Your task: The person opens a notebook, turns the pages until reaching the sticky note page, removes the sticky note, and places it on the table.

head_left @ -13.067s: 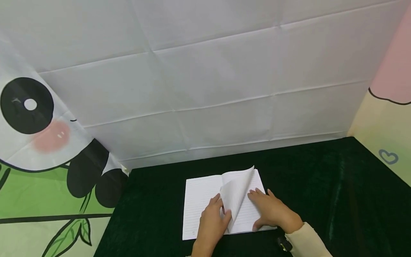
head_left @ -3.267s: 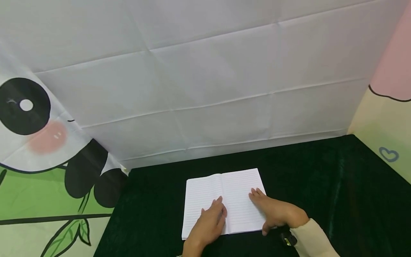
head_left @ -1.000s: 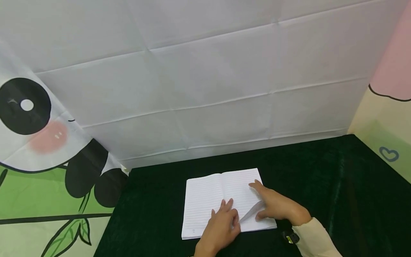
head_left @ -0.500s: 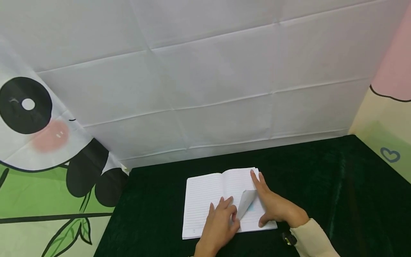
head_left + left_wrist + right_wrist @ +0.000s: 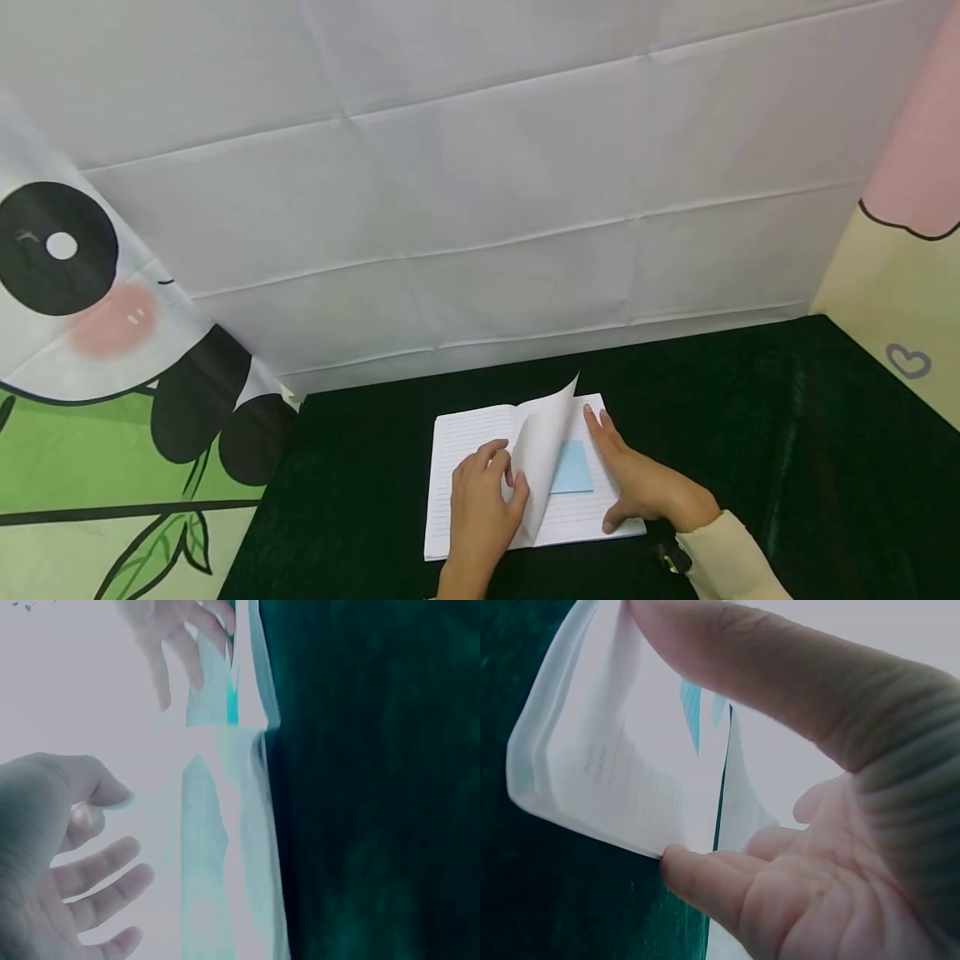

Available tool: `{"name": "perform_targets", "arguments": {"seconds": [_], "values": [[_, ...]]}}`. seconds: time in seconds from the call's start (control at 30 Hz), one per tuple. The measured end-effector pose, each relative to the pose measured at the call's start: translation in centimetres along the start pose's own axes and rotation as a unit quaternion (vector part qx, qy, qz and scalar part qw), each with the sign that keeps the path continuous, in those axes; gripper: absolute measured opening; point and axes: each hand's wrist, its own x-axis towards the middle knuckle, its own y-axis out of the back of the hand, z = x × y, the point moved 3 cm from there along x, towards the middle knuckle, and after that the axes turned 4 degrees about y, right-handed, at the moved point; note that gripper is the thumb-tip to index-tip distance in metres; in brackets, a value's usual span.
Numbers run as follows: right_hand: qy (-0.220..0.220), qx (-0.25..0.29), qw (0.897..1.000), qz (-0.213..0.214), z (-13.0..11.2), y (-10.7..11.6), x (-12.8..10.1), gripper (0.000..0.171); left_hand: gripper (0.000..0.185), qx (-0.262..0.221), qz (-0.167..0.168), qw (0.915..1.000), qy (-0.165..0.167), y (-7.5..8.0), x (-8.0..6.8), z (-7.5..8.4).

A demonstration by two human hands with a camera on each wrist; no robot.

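Observation:
An open lined notebook (image 5: 472, 483) lies on dark green cloth. One of its pages (image 5: 542, 450) stands raised and curved over the middle, its top corner pointing up. Behind that page a light blue sticky note (image 5: 572, 468) shows on the right-hand page, partly covered by the raised sheet. My left hand (image 5: 483, 504) is at the left side of the raised page, fingers bent loosely; in the left wrist view the left fingers (image 5: 112, 892) are spread apart. My right hand (image 5: 648, 487) rests spread along the notebook's right edge, thumb (image 5: 772, 667) over the paper.
Green velvety cloth (image 5: 750, 433) covers the table around the notebook. Behind it hangs a creased white sheet (image 5: 487, 208). A panda-patterned cloth (image 5: 112, 333) is at left, a pastel one (image 5: 892, 317) at right. A dark watch (image 5: 671, 558) is near the right sleeve.
The page has lifted from the right side and swung left with my left hand, uncovering the blue sticky note. My right hand has spread its fingers upward along the right edge.

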Motion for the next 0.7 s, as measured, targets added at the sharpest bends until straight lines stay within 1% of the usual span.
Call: {"name": "perform_targets", "arguments": {"seconds": [0.1,0.13,0.2,0.23,0.27,0.33,0.37,0.43,0.47,0.53,0.6,0.7], "values": [[-0.001,0.0,1.0,-0.003,0.0,0.0,0.1,0.15,0.03,-0.004,0.035,0.999,0.028,0.7,0.3,-0.7],[-0.002,-0.001,1.0,-0.004,0.0,0.0,0.1,0.15,0.031,-0.002,0.041,0.9984,0.038,1.0,0.5,-1.1],[-0.007,-0.001,1.0,-0.005,0.0,0.0,0.2,0.15,0.03,0.006,0.044,0.9974,0.056,1.6,0.7,-1.7],[-0.009,-0.003,1.0,-0.005,0.0,0.0,0.2,0.15,0.028,0.007,0.038,0.9972,0.065,1.9,0.8,-2.1],[-0.012,-0.005,1.0,-0.005,0.0,0.0,0.2,0.15,0.023,0.01,0.025,0.9969,0.074,2.1,0.9,-2.5],[-0.015,-0.011,1.0,-0.004,-0.1,-0.1,0.3,0.149,0.016,0.014,-0.019,0.9955,0.092,2.5,0.9,-3.2],[-0.016,-0.013,1.0,-0.002,-0.1,-0.1,0.3,0.149,0.021,0.016,-0.041,0.9941,0.099,2.6,0.9,-3.5],[-0.016,-0.015,1.0,0.0,-0.1,-0.1,0.3,0.149,0.038,0.023,-0.085,0.9899,0.111,2.8,0.8,-4.1],[-0.015,-0.016,1.0,0.001,-0.1,-0.1,0.3,0.149,0.046,0.031,-0.106,0.9872,0.114,2.9,0.7,-4.3],[-0.013,-0.015,1.0,0.003,-0.1,-0.2,0.3,0.149,0.052,0.05,-0.144,0.9812,0.118,3.0,0.5,-4.9],[-0.011,-0.013,1.0,0.004,-0.1,-0.2,0.2,0.149,0.049,0.065,-0.178,0.9736,0.127,3.2,0.4,-5.7],[-0.01,-0.013,1.0,0.004,-0.1,-0.2,0.2,0.148,0.042,0.077,-0.229,0.9597,0.144,3.6,0.1,-6.9]]}}
